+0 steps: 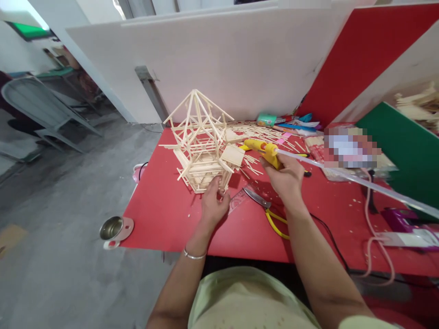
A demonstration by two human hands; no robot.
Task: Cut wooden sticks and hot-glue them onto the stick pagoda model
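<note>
Beneath both hands: a red bench (164, 219), running from the person's lap to a white partition.
Stick house: a model (200, 137) of pale wooden sticks with a peaked open roof, standing on the bench's far left part.
Glue stick: a long clear rod (360, 182) slanting from the back of the glue gun toward the right edge.
Right hand: the hand (286, 176) is closed around a yellow glue gun (264, 148), whose nozzle points left, just beside the house's small side panel.
Left hand: the hand (213, 203) has its fingers bent against the base of the house; whether it grips cannot be told.
Scissors: a yellow-handled pair (265, 210) lying between the two wrists.
Loose sticks: scattered (254, 130) behind the gun.
Steel cup: on the floor (111, 227), by the bench's near left corner.
</note>
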